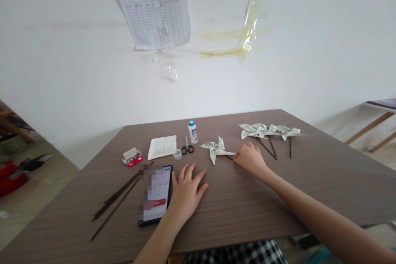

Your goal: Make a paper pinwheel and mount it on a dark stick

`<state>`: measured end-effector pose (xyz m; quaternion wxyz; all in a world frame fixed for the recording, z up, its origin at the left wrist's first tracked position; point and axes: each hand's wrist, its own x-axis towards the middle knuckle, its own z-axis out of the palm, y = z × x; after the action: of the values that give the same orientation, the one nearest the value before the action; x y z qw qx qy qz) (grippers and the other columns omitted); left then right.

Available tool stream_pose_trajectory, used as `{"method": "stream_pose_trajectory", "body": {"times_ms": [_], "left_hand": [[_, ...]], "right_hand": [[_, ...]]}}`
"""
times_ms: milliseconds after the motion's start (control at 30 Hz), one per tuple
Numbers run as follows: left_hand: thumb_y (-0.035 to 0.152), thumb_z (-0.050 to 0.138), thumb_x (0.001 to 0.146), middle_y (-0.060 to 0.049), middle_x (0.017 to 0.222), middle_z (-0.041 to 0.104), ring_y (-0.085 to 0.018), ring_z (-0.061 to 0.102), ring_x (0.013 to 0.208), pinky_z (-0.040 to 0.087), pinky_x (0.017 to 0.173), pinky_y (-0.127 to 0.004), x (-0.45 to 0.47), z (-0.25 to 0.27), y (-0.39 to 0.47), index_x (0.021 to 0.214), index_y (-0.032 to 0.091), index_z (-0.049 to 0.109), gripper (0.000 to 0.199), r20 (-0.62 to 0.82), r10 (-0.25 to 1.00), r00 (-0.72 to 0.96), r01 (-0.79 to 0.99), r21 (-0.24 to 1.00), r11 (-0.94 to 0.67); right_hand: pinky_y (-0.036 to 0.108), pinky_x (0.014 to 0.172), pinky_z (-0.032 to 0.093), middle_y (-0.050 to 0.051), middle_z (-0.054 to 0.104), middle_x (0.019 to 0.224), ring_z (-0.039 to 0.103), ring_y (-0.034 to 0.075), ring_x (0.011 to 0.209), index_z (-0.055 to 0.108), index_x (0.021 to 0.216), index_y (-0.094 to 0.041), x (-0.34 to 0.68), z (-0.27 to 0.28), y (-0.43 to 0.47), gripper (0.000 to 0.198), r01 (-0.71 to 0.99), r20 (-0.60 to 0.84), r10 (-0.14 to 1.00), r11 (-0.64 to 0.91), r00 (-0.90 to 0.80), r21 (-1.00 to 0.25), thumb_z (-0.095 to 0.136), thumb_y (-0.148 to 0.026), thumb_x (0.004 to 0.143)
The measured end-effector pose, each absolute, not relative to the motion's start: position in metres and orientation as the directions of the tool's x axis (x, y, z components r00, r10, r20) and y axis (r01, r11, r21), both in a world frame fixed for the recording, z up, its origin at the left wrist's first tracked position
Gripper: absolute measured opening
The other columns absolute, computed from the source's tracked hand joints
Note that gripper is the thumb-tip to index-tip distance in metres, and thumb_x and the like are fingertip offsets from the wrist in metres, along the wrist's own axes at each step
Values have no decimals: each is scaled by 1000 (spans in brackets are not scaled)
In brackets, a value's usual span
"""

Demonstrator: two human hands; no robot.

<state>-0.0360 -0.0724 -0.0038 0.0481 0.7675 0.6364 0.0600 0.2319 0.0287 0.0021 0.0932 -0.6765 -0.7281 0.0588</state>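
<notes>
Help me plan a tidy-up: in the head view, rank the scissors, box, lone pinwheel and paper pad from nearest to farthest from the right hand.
From the right hand, all leftward:
1. Lone pinwheel, beside the fingertips.
2. Scissors, before the bottle.
3. Paper pad, left of the scissors.
4. Box, farthest left.
</notes>
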Motion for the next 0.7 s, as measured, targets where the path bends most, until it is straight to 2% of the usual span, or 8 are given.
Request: {"method": "stream_pose_trajectory", "body": {"times_ms": [233,700], "left_hand": [[32,69,117,-15,184,58,-48,48,173,35,138,-87,-36,-8,-72,165,35,75,49,46,982,181,972,143,-186],[32,70,116,-14,183,60,-47,50,171,36,137,-86,-37,-12,-72,164,37,76,48,66,982,177,972,143,-185]], "right_hand": [[50,112,53,18,85,127,68,43,139,93,93,-21,238,-7,37,20,957,89,996,27,-1,-288,74,-22,100],[55,116,52,24,82,138,63,46,145,96,105,-18,266,-10,58,30,955,111,985,-98,133,-279,67,-26,104]]}}
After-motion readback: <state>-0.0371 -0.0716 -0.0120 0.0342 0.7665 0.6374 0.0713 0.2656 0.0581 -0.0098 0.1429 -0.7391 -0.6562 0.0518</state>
